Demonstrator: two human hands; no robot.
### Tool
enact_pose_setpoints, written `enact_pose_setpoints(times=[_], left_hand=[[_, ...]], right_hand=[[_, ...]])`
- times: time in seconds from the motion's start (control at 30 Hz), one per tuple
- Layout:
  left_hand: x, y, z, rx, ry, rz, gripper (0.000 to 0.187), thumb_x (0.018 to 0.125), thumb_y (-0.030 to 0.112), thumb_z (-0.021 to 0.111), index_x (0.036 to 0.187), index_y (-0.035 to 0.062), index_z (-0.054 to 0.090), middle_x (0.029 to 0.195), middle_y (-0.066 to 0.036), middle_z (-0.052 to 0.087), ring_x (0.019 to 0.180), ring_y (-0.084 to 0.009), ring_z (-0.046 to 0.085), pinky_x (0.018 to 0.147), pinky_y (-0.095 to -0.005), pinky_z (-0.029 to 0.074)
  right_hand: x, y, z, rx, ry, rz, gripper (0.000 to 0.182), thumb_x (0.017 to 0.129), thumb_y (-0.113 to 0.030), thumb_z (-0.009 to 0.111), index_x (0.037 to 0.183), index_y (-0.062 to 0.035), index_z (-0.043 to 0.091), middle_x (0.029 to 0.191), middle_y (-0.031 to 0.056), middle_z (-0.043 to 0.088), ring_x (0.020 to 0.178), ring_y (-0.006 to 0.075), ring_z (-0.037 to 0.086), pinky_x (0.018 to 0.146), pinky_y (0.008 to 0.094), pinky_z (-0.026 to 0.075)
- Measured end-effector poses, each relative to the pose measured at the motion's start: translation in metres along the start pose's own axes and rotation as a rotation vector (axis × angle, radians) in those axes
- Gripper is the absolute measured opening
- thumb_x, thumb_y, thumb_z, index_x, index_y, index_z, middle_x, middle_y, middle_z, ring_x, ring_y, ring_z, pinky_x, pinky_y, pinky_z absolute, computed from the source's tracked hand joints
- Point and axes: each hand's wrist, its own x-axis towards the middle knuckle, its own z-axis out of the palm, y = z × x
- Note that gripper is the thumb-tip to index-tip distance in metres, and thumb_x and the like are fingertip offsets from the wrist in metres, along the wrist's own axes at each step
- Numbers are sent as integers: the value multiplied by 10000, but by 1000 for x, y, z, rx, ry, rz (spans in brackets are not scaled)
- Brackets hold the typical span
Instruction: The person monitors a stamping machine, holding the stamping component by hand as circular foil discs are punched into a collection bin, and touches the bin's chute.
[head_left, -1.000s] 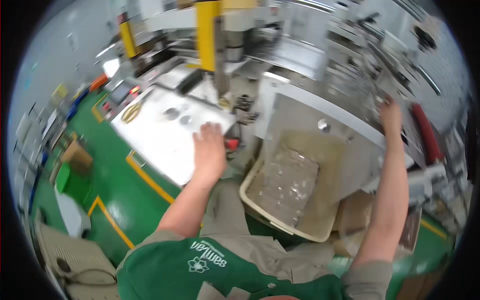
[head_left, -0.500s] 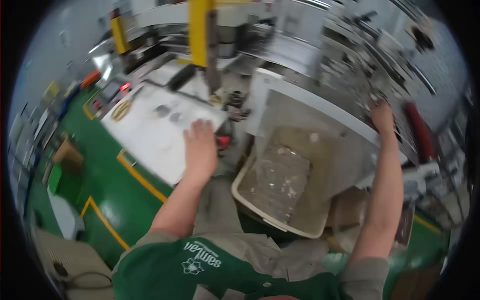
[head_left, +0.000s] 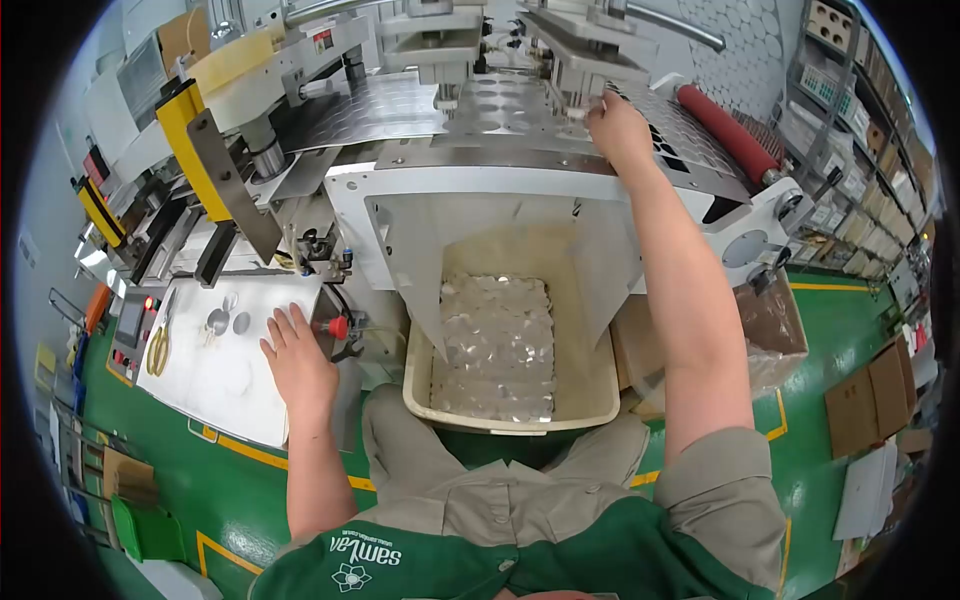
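My left hand (head_left: 303, 362) lies with fingers spread on the right edge of a white tabletop (head_left: 255, 385), beside a red push button (head_left: 338, 327). On that top are small round discs (head_left: 218, 320) and yellow-handled scissors (head_left: 158, 350). My right hand (head_left: 618, 128) reaches over the machine's front, fingers bent at the lower end of a metal press block (head_left: 590, 70). What those fingers hold, if anything, is hidden. Under the block runs a sheet (head_left: 500, 118) with round shapes, and a perforated web (head_left: 690, 125) lies right of the hand.
Below the machine's white frame (head_left: 480, 181), a beige bin (head_left: 597, 405) holds shiny scrap pieces (head_left: 495, 345). Clear flaps (head_left: 415, 270) hang above it. A red roller (head_left: 728, 135) is at the right. Yellow posts (head_left: 193, 140) stand left. A cardboard box (head_left: 770, 335) sits right of the bin.
My view has swung and levelled, and is sharper now. My left hand is still on the white top, nearer the red button; my right hand is still at the machine, now at the press block.
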Motion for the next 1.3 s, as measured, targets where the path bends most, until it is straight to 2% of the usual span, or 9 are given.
enact_pose_setpoints(times=[0.53, 0.6, 0.73, 0.8, 0.87, 1.0, 1.1, 1.23, 1.3], left_hand=[[0, 1, 0, -4, -17, -3, 817, 690, -2, 614, 1443, -2, 298, 1485, -241, 324, 1401, -386, 287, 1141, -515, 227], [-1, 3, -4, -2, -29, -7, 819, 690, -2, 615, 1444, -1, 298, 1487, -238, 324, 1403, -385, 281, 1144, -514, 222], [0, 2, -2, -7, -29, -7, 817, 693, 0, 620, 1445, 1, 298, 1488, -238, 322, 1404, -383, 279, 1144, -514, 223], [-1, 1, -1, -7, -2, 6, 808, 693, -3, 612, 1441, -4, 303, 1481, -248, 325, 1398, -390, 288, 1141, -518, 228], [-2, 2, -4, -3, -15, 7, 805, 693, -8, 605, 1439, -6, 303, 1478, -252, 328, 1397, -395, 290, 1138, -520, 231], [-2, 1, -2, -10, -6, 12, 804, 694, -3, 609, 1439, -7, 304, 1485, -250, 320, 1398, -394, 287, 1139, -516, 232], [-2, 1, -2, -2, -9, 6, 804, 698, 4, 619, 1439, -2, 306, 1486, -246, 320, 1402, -385, 286, 1141, -513, 231], [-3, 5, -9, -7, -32, -1, 824, 687, 14, 649, 1438, 1, 310, 1483, -248, 324, 1396, -385, 296, 1139, -515, 235], [-1, 2, -3, -9, -8, 1, 849, 671, 18, 672, 1439, 6, 310, 1483, -244, 327, 1394, -382, 301, 1139, -517, 236]], right_hand=[[-4, -4, -6, 36, -7, 40, 317, 849, -245, 500, 1049, -71, 673, 1037, 186, 680, 966, 381, 646, 884, 468, 490], [-4, 0, -5, -51, -148, -37, 330, 845, -240, 504, 1084, -76, 664, 987, 192, 688, 939, 380, 651, 860, 469, 495], [-4, -2, -3, 64, 109, 30, 316, 847, -237, 510, 1069, -79, 670, 992, 194, 686, 959, 377, 646, 849, 463, 500], [-4, 1, -2, -30, -100, -71, 327, 854, -227, 507, 1104, -72, 649, 935, 200, 691, 902, 384, 658, 842, 469, 499], [-4, 0, 0, 30, 40, -4, 305, 858, -237, 505, 1028, -54, 680, 944, 206, 689, 902, 387, 658, 842, 467, 500], [-6, 1, -1, -10, -113, -21, 337, 865, -265, 513, 1045, -33, 677, 954, 220, 687, 930, 383, 653, 868, 456, 492], [-4, -3, -3, 68, 107, 3, 333, 874, -269, 504, 1046, -38, 671, 924, 212, 692, 911, 383, 656, 853, 475, 489], [-4, -1, -5, -33, -89, -53, 321, 859, -220, 510, 1110, -54, 625, 916, 199, 692, 893, 386, 656, 820, 488, 492], [-5, -1, -3, 35, 77, -18, 297, 840, -219, 525, 1073, -77, 642, 956, 185, 692, 925, 376, 653, 836, 469, 494]])
